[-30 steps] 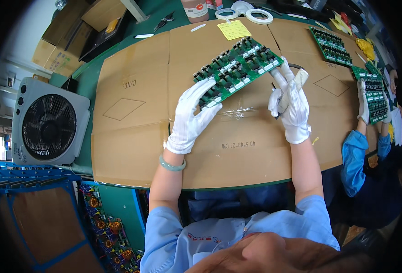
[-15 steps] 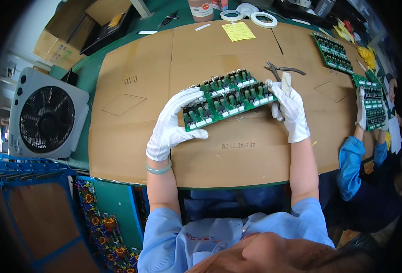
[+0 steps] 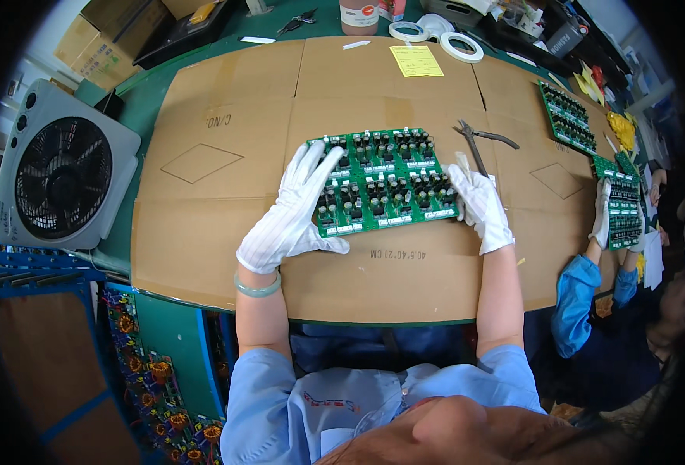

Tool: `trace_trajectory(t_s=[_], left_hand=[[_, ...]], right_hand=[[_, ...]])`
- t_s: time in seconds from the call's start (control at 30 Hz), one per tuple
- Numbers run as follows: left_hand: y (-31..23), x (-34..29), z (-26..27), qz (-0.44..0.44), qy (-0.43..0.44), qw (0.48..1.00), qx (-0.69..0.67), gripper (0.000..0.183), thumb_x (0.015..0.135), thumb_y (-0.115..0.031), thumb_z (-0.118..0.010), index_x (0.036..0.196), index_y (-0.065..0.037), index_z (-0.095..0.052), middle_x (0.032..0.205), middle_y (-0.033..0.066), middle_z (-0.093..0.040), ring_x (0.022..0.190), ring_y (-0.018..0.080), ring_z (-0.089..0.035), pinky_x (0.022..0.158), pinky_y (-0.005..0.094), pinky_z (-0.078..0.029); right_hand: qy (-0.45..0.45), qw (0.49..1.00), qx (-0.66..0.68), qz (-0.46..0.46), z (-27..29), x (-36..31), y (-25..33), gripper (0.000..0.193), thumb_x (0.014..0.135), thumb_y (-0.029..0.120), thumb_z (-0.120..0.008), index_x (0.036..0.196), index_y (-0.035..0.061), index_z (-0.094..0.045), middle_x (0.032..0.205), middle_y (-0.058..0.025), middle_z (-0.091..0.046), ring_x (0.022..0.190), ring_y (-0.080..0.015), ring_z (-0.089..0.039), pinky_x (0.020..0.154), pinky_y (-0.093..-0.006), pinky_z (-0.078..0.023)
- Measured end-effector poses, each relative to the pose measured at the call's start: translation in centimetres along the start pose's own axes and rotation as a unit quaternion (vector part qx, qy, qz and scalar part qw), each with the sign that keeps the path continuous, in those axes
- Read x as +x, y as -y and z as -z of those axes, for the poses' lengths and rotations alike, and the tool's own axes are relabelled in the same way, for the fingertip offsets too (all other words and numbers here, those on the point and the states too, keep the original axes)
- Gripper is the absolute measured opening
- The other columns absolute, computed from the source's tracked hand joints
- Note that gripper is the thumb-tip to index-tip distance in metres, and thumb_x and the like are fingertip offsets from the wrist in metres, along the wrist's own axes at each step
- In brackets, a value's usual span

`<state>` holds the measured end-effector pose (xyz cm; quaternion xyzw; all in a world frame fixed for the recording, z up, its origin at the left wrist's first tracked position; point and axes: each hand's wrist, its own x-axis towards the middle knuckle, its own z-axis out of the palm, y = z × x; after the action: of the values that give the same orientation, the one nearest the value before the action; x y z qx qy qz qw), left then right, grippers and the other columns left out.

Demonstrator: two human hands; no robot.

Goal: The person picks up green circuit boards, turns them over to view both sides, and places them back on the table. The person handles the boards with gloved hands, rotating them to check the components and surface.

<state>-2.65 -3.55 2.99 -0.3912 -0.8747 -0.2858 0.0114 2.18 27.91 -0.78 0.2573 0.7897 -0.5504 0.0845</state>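
A green circuit board (image 3: 385, 186) with rows of black cylindrical parts and white connectors is held between my hands, its part side up. My left hand (image 3: 288, 209) grips the left end, fingers spread over the upper corner and thumb by the lower edge. My right hand (image 3: 480, 205) pinches the right edge, with its fingertips partly hidden. A narrow pale piece (image 3: 461, 161) sticks up at those fingers; I cannot tell whether it is a loose glove tip or something held. Both hands wear white gloves. Side cutters (image 3: 470, 141) lie just beyond my right hand.
Cardboard (image 3: 203, 225) covers the green bench. Tape rolls (image 3: 460, 46), a yellow note (image 3: 417, 61) and a bottle (image 3: 359, 17) stand at the back. A fan (image 3: 63, 170) is at left. On the right, another person's gloved hand (image 3: 602, 213) holds a similar board (image 3: 625, 209); another board (image 3: 567, 116) lies beyond.
The board has turned from a steep tilt to show its face more fully. My right hand has come lower and nearer. The whole view has shifted slightly.
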Motion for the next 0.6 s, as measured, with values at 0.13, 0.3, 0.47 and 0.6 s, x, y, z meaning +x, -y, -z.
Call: trace_trajectory(t_s=[0.13, 0.3, 0.47, 0.6], left_hand=[[1.1, -0.8, -0.9, 0.038, -0.003, 0.997, -0.072, 0.135, 0.045, -0.057, -0.083, 0.145, -0.004, -0.010, 0.149, 0.0215, -0.015, 0.138, 0.0363, -0.014, 0.113, 0.0410, -0.017], [1.6, -0.8, -1.2, 0.020, -0.008, 0.995, -0.097, 0.139, 0.043, -0.055, -0.085, 0.145, -0.002, -0.006, 0.149, 0.0211, -0.015, 0.139, 0.0345, -0.015, 0.113, 0.0391, -0.017], [1.8, -0.7, -1.4, 0.022, -0.006, 0.995, -0.098, 0.140, 0.042, -0.054, -0.086, 0.145, -0.002, -0.005, 0.148, 0.0209, -0.018, 0.138, 0.0344, -0.017, 0.113, 0.0392, -0.018], [1.8, -0.5, -1.3, 0.015, -0.010, 0.994, -0.109, 0.140, 0.043, -0.055, -0.085, 0.145, -0.002, -0.006, 0.147, 0.0210, -0.019, 0.137, 0.0347, -0.019, 0.112, 0.0398, -0.020]], right_hand=[[0.014, 0.999, -0.005, 0.048, -0.8, -0.7, 1.0, 0.046, 0.082, 0.048, -0.064, 0.103, 0.0070, -0.068, 0.052, 0.0023, -0.048, 0.038, -0.0068, -0.041, 0.035, -0.0238, -0.028], [0.018, 0.998, 0.011, 0.057, -0.8, -0.8, 1.1, 0.044, 0.083, 0.046, -0.064, 0.104, 0.0070, -0.068, 0.052, 0.0027, -0.047, 0.039, -0.0061, -0.039, 0.036, -0.0237, -0.028], [0.013, 0.999, -0.009, 0.045, -0.5, -0.8, 1.2, 0.046, 0.083, 0.048, -0.062, 0.100, 0.0065, -0.068, 0.049, 0.0015, -0.047, 0.038, -0.0072, -0.041, 0.036, -0.0242, -0.028], [0.012, 0.999, -0.035, 0.037, -0.4, -0.6, 1.1, 0.046, 0.082, 0.051, -0.061, 0.090, 0.0065, -0.066, 0.047, 0.0006, -0.046, 0.038, -0.0078, -0.042, 0.036, -0.0244, -0.029]])
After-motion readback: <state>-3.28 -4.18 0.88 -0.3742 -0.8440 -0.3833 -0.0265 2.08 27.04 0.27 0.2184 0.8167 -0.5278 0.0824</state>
